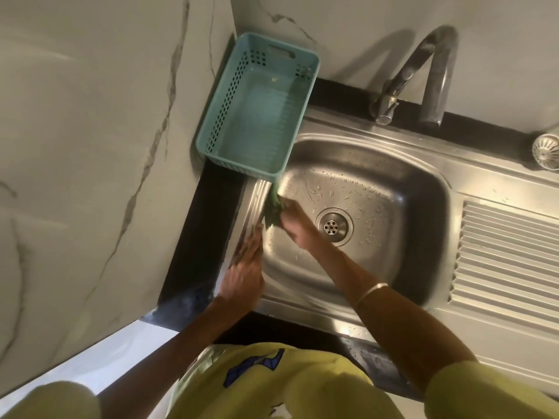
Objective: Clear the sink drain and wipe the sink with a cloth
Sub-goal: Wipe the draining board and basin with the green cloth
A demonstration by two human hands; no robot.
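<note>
While the left hand (242,275) lies flat with straight fingers on the sink (499,189)'s left rim, the right hand (295,225) reaches across just beyond it, its fingers curled round a green cloth (273,207) pressed against the basin's left wall. The cloth's long axis runs near to far along that wall, its far end almost under the teal basket (257,116) overhanging the corner. Rightward, the drain (332,227) looks clear, and the wet basin floor offers open room for wiping.
</note>
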